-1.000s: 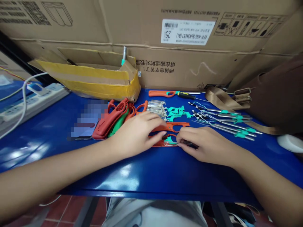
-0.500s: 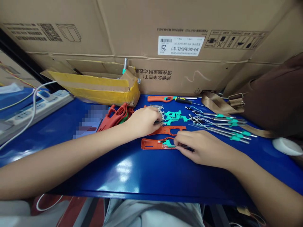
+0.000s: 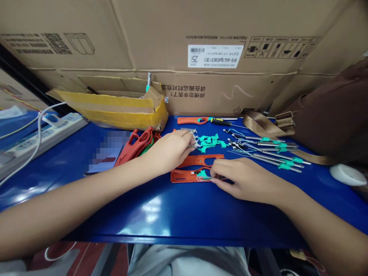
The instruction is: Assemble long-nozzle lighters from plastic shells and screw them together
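Two orange shells [image 3: 181, 176] lie side by side on the table [image 3: 198, 214]! The right hand [image 3: 240, 175] pinches the lower one's right end; the left hand [image 3: 171, 148] curls at the pins [image 3: 188, 130], grip hidden, can't tell. Behind: one screwdriver [image 3: 220, 122], one lighter [image 3: 188, 120].

Partly out of sight
Left hand [image 3: 172, 151] masks some metal pieces [image 3: 188, 130]; right hand [image 3: 244, 178] hides one end of the lower orange shell [image 3: 182, 176]; left edge crops the power strip [image 3: 24, 145]
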`<state>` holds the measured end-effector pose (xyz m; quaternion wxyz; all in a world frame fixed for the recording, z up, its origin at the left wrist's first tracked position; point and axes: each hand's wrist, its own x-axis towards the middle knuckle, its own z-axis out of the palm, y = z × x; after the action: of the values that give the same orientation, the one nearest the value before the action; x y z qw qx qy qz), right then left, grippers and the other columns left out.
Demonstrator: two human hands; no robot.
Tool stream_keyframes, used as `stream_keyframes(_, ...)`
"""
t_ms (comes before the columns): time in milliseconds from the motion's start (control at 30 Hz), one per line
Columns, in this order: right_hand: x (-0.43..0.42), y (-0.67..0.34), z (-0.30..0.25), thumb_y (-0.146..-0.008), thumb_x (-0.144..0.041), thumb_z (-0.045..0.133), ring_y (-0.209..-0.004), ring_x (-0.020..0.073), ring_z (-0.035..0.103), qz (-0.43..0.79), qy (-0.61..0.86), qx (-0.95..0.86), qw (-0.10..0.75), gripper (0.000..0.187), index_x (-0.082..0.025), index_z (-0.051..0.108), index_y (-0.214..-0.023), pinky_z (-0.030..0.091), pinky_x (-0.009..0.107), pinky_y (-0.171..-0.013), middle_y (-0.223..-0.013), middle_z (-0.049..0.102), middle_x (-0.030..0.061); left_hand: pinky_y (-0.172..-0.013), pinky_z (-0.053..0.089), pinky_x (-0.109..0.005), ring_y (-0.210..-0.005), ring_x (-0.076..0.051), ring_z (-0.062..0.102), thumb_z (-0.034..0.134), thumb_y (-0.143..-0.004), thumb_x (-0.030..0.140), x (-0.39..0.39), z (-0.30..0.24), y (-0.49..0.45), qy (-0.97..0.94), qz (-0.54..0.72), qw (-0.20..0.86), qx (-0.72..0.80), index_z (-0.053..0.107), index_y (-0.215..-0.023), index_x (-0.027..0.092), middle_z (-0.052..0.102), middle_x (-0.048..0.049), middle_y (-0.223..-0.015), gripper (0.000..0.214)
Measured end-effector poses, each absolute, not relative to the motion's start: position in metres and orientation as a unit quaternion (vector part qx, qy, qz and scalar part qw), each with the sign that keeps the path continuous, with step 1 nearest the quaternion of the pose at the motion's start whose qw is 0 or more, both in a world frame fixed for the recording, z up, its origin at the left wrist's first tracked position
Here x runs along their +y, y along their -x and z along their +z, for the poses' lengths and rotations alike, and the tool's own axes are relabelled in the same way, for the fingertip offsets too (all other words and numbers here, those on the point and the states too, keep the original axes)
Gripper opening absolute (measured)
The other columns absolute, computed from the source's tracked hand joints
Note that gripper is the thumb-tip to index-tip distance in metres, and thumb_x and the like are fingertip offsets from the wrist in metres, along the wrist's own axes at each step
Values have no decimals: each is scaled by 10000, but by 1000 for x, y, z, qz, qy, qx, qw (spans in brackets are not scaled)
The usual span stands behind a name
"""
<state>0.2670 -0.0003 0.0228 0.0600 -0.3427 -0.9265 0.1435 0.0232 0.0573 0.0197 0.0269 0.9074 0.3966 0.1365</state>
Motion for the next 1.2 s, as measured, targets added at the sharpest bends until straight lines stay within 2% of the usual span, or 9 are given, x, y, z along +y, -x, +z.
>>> stream_keyframes(100,0,-266,20,-996,-231,509,-713,149,604,140,364,-918,69,131,-207,593,-899,390,278,-642,-851,659,5,-919,534,-389,-1007,-228,648,579,-994,194,34,21,-15,-904,198,109,364,636,-1045,140,698,-83,-1040,94)
stream_keyframes(200,-1,-263,16,-970,-205,529,-717,150,605,159,389,-904,83,97,-211,599,-904,391,276,-641,-841,660,-3,-822,529,-349,-883,-196,629,645,-969,233,7,16,-8,-873,245,181,382,660,-1001,166,679,-35,-914,76)
stream_keyframes(400,-5,-257,10,-928,-152,550,-657,108,537,238,416,-861,169,97,-222,617,-917,414,243,-604,-929,636,5,-765,523,-281,-833,-145,629,657,-955,212,-13,7,-8,-806,334,307,380,653,-966,171,654,-29,-932,43)
stream_keyframes(533,-5,-252,7,-922,-199,576,-488,83,401,302,459,-811,202,64,-210,628,-886,330,226,-470,-667,517,-47,-654,491,-250,-723,-124,586,586,-999,252,-11,5,-6,-794,313,365,373,585,-1001,181,618,3,-848,70)
stream_keyframes(633,-7,-248,7,-925,-274,590,-444,83,344,388,485,-756,205,84,-206,623,-891,265,214,-424,-525,378,-96,-710,501,-244,-777,-119,613,539,-1025,234,-11,3,-3,-794,313,385,352,555,-1053,187,637,2,-906,58)
stream_keyframes(700,-8,-246,8,-935,-315,583,-435,79,377,456,487,-717,203,117,-202,611,-922,289,202,-418,-514,411,-97,-742,505,-233,-812,-112,628,521,-1035,227,-11,2,-2,-791,310,398,346,554,-1066,186,643,3,-941,61)
stream_keyframes(833,-9,-242,7,-942,-347,589,-450,92,514,537,481,-662,205,157,-195,598,-983,423,197,-434,-561,535,-67,-764,487,-214,-839,-103,624,490,-1054,231,-10,2,-4,-793,299,391,359,592,-1073,175,657,6,-957,118)
stream_keyframes(1033,-8,-242,3,-947,-325,600,-433,72,507,470,458,-721,222,162,-186,682,-939,389,198,-414,-603,530,-51,-842,472,-232,-902,-121,612,451,-1071,215,-8,-3,-4,-821,296,340,352,662,-1099,148,645,-21,-968,224)
stream_keyframes(1200,-9,-243,2,-952,-325,607,-451,67,462,443,458,-735,231,157,-192,670,-896,360,198,-425,-580,495,-62,-853,485,-236,-916,-126,618,495,-1054,215,-6,-8,-4,-827,288,339,345,669,-1104,148,655,-30,-994,194)
